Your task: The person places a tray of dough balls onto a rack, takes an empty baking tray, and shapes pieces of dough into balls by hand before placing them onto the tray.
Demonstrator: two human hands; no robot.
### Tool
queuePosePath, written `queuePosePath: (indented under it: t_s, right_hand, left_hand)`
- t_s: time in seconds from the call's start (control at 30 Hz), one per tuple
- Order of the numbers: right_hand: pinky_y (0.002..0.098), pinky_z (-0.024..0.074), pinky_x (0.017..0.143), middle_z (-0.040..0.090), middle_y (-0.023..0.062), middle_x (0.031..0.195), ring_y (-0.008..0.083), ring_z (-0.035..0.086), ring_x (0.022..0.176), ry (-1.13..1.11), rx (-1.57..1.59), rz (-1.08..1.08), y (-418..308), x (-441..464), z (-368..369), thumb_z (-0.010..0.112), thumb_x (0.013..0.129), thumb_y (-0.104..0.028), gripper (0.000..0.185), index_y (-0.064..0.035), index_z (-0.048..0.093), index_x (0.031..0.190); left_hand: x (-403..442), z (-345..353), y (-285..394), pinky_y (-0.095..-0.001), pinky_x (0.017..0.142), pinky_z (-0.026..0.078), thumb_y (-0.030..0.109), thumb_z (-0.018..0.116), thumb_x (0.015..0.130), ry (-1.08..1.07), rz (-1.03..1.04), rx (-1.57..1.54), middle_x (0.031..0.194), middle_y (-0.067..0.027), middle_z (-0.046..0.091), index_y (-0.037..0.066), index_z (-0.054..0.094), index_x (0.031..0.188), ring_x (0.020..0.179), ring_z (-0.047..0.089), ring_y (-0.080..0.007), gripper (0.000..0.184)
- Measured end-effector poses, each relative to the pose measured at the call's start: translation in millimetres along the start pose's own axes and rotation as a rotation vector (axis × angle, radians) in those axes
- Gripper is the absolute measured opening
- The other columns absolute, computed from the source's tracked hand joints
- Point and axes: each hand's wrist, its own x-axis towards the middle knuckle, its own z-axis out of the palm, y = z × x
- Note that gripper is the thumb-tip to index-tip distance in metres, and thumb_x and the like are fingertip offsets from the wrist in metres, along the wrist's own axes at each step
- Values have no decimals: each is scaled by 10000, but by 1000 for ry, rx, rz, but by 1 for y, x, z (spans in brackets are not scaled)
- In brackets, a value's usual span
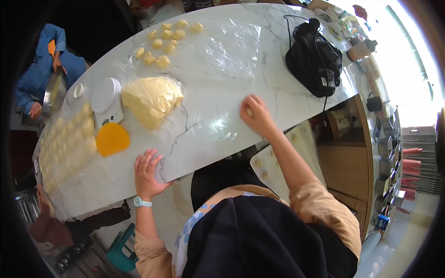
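Note:
My left hand (147,175) lies with fingers spread at the near edge of the marble table, holding nothing. Further right, my right hand (256,116) is curled over a small pale dough ball (250,111) on the tabletop. A large mass of yellow dough (152,99) sits on plastic film beyond my left hand. Beside it are a white kitchen scale (107,101) and an orange round scraper (112,139). Several rough dough pieces (167,34) are scattered at the far side. Rows of dough balls (67,143) lie under plastic at the left.
A black bag (315,60) with a cable rests on the table's right end, near a bottle (361,50). Below the near edge is a tray (303,148) with dough balls. At the left, a person in blue (34,78) holds a metal bowl (54,90).

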Motion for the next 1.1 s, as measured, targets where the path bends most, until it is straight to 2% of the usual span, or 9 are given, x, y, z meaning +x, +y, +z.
queuePosePath:
  t_s: [0.07,0.17,0.3,0.43,0.57,0.73,0.93,1.0,1.1]
  right_hand:
    - [411,486,774,568,126,864,336,575,856,82,-21,41,-7,33,24,621,823,-52,65,-46,574,867]
    - [407,487,842,591,133,944,337,585,962,-232,83,92,-46,4,32,637,839,-71,108,-52,586,932]
    - [405,476,972,628,131,1069,315,564,1141,193,201,206,-40,-35,-4,739,789,-86,478,-74,560,1231]
    - [401,492,951,637,126,1108,268,592,1120,-116,218,184,-31,-30,-12,735,820,-82,524,-76,538,1305]
    - [321,480,959,639,42,1099,140,606,1038,80,1048,511,-30,-97,-46,681,894,-123,474,-48,525,1335]
    - [337,458,1041,623,113,1212,205,600,1141,600,1320,992,80,-285,-57,505,879,-30,391,24,582,1259]
    - [347,542,786,700,133,1013,228,682,879,899,191,1414,229,-358,-75,730,805,-242,498,-29,593,1234]
    - [363,545,766,702,152,1008,270,689,864,929,-240,1345,265,-358,-72,758,788,-259,482,-72,590,1198]
    - [354,547,794,696,118,995,261,681,882,962,-284,1259,299,-356,-69,792,767,-202,424,-74,626,1135]
  left_hand:
    - [4,2,0,-526,1143,290,406,887,543,17,9,-6,1424,-96,486,148,531,1263,1346,439,-304,844]
    - [2,3,-1,-527,1143,287,408,886,549,16,8,0,1425,-98,486,141,528,1267,1348,436,-307,846]
    - [5,1,3,-528,1145,282,429,884,560,3,12,24,1420,-107,492,124,521,1276,1349,432,-320,858]
    - [3,6,-2,-533,1144,276,449,880,576,-18,45,64,1430,-128,479,106,506,1297,1353,417,-345,881]
    - [2,3,-1,-540,1137,282,448,868,613,-20,78,43,1422,-146,480,107,499,1305,1343,412,-367,856]
    - [2,5,-3,-556,1111,287,442,844,668,-72,123,72,1458,-193,409,82,434,1359,1355,365,-420,880]
    - [2,4,-4,-547,1104,281,484,783,756,-146,172,183,1473,-261,344,22,357,1407,1372,329,-441,905]
    - [0,4,-7,-546,1099,293,476,779,765,-168,164,214,1472,-271,335,9,343,1413,1374,323,-443,911]
    - [-2,6,-12,-548,1096,309,463,785,762,-157,162,151,1476,-272,323,-1,336,1419,1380,317,-438,921]
